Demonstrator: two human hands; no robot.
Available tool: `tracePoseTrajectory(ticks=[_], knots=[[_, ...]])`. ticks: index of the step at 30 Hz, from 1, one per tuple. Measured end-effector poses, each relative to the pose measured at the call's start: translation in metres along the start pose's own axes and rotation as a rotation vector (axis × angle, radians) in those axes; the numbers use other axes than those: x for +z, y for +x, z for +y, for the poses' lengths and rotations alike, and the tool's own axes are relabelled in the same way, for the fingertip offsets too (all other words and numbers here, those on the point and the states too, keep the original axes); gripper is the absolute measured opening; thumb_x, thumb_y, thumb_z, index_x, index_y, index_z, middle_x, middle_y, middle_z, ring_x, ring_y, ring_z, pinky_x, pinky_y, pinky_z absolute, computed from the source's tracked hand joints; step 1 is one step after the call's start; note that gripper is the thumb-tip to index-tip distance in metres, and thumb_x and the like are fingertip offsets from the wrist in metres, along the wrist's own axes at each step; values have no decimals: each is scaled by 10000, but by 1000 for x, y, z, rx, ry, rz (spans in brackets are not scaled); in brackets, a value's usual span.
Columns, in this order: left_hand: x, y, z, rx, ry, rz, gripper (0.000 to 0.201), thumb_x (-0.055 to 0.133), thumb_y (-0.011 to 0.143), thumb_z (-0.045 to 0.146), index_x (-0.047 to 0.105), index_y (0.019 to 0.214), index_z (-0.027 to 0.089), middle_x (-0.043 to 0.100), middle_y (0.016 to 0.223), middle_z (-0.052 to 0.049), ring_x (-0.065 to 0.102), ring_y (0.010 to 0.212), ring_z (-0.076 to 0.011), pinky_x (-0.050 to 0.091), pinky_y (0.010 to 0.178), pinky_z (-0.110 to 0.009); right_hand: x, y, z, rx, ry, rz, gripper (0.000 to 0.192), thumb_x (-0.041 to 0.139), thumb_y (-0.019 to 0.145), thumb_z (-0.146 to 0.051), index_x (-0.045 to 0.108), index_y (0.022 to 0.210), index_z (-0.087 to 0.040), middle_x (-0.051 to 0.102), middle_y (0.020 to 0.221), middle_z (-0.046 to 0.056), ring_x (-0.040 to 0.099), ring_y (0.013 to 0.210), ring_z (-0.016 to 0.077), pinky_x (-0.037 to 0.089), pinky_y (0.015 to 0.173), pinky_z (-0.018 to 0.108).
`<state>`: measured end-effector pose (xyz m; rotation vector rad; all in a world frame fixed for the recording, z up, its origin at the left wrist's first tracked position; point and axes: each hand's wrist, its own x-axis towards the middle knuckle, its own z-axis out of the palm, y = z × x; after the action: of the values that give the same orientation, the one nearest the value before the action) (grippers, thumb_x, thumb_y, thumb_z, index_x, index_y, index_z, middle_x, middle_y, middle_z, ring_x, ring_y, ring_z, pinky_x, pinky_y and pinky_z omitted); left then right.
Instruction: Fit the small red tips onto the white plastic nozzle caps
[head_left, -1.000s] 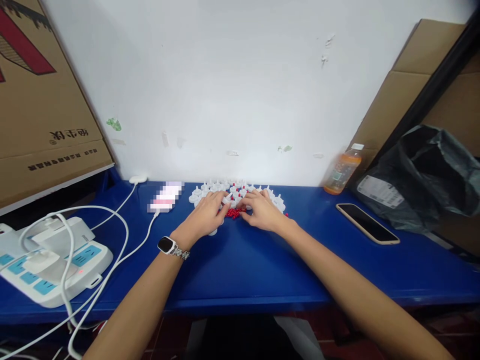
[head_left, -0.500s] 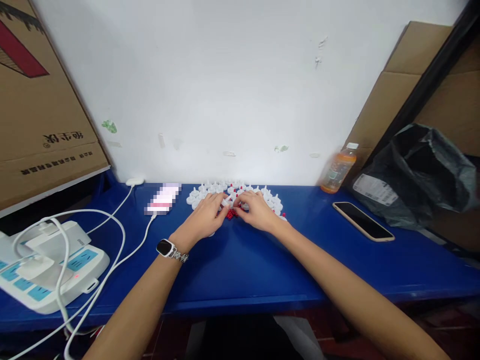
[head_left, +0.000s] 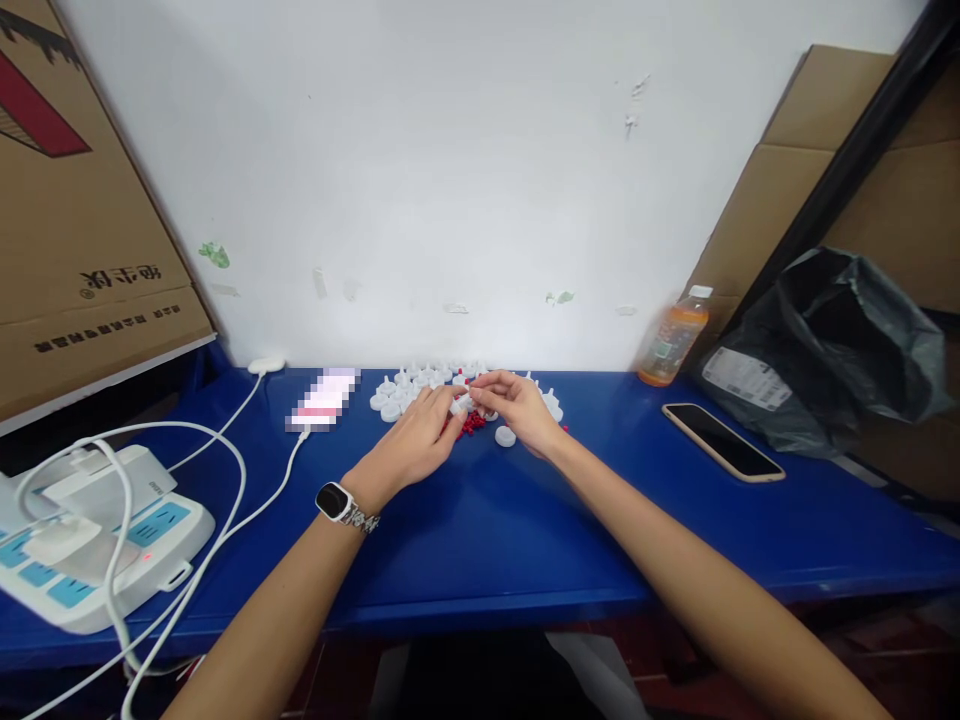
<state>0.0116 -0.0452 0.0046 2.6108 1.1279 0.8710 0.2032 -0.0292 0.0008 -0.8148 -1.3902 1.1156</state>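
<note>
Several small white plastic caps (head_left: 401, 392) lie in a cluster on the blue table (head_left: 480, 520) near the wall, with a little heap of red bits (head_left: 471, 426) in front of them. My left hand (head_left: 414, 440) and my right hand (head_left: 517, 408) meet just above the red heap. Both pinch one small white cap (head_left: 460, 403) between their fingertips. A single white cap (head_left: 505, 436) lies on the table beside my right hand. A watch sits on my left wrist.
A white power strip (head_left: 97, 535) with cables sits at the left, a blurred phone (head_left: 324, 398) beyond it. At the right are an orange drink bottle (head_left: 673, 340), a dark phone (head_left: 723, 441) and a black bag (head_left: 832, 345). Cardboard boxes lean on both sides.
Both hands have lifted off the pile of caps and come together, now pinching a white cap between them. A single cap is now uncovered next to my right hand.
</note>
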Motion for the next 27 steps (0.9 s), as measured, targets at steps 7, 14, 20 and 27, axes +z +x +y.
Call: tracePoseTrajectory(ticks=[7, 14, 20, 27], knots=[[-5, -1, 11, 62, 2, -17, 406, 281, 1046, 403, 441, 1363, 205, 595, 1192, -115, 555, 1133, -249, 458, 1017, -452, -3, 1, 1, 30, 94, -31, 380, 845, 654, -489, 666, 761, -171, 652, 661, -3, 538, 568, 105, 438, 579, 266], [2, -1, 9, 52, -22, 28, 505, 284, 1044, 405, 286, 1492, 174, 534, 1292, -161, 517, 1228, -269, 438, 1063, -479, 10, -4, -5, -46, 70, 15, 410, 825, 674, -519, 586, 718, -189, 573, 578, -35, 469, 521, 91, 381, 543, 256], [8, 2, 8, 45, -13, 24, 546, 313, 1034, 429, 236, 1528, 211, 551, 1296, -150, 533, 1198, -278, 441, 1048, -496, 1, -3, -13, -81, -75, -45, 420, 769, 716, -558, 532, 720, -211, 574, 616, -29, 489, 548, 109, 409, 560, 264], [4, 4, -4, 22, 27, 69, 525, 363, 1017, 470, 370, 1463, 193, 574, 1270, -121, 501, 1215, -274, 396, 1079, -482, -19, -12, -7, -154, -691, -208, 133, 597, 873, -287, 566, 772, -205, 635, 682, -11, 543, 603, 132, 392, 608, 261]])
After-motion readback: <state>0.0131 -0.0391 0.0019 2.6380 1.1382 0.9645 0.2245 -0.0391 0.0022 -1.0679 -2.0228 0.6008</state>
